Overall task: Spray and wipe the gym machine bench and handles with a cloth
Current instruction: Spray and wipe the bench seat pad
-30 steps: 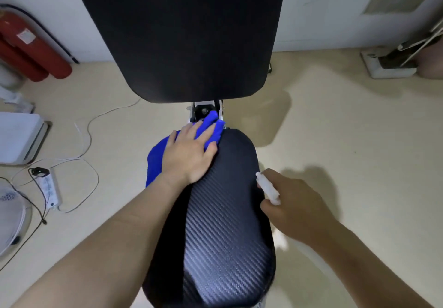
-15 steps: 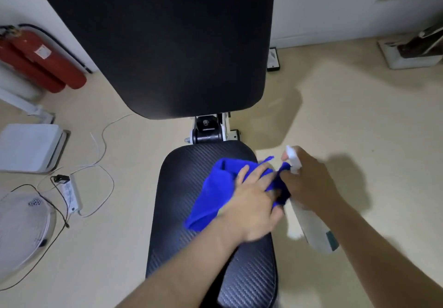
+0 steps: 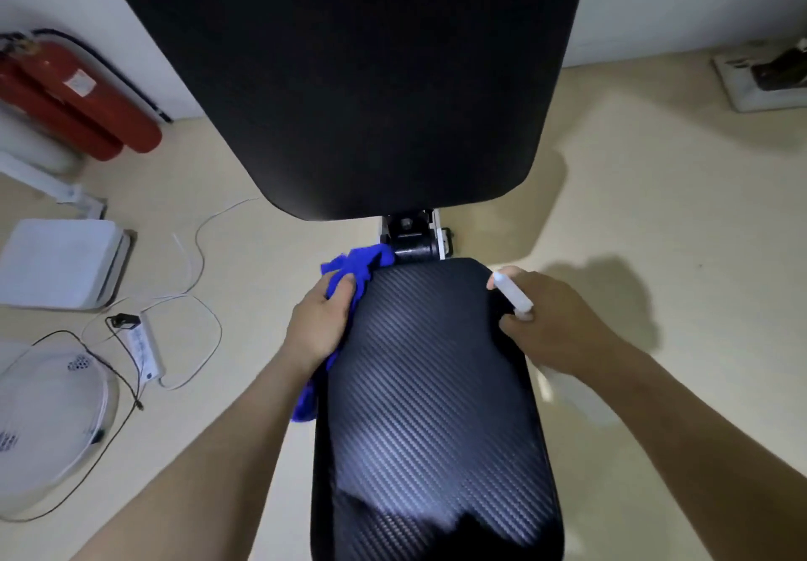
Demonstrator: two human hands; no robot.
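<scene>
My left hand (image 3: 316, 324) is closed on the blue cloth (image 3: 356, 265), grip clamped tight, thumb on top and fingers wrapped under. The cloth bunches out ahead of that grip toward the black hinge bracket (image 3: 410, 237), and a tail of it hangs below my wrist, down the left flank of the seat pad (image 3: 432, 407). The grip presses the cloth against the pad's front-left corner, right on the edge.

My right hand (image 3: 554, 324) is wrapped around the white spray bottle (image 3: 513, 294), grip shut on it. Only the bottle's upper part shows, poking out above my fingers; the body is hidden behind the hand, so I cannot tell how it hangs. That grip sits just off the pad's front-right corner, fingertips touching the edge.

Between my two grips lies the textured black pad, running back toward me with a bright sheen near its rear. Ahead of both grips, the big black backrest (image 3: 349, 71) tilts up, filling the top of my view.

Out past my left grip on the floor (image 3: 655, 211): a white power strip (image 3: 144, 351) with looping cables, and a red fire extinguisher (image 3: 74, 97) against the wall.
</scene>
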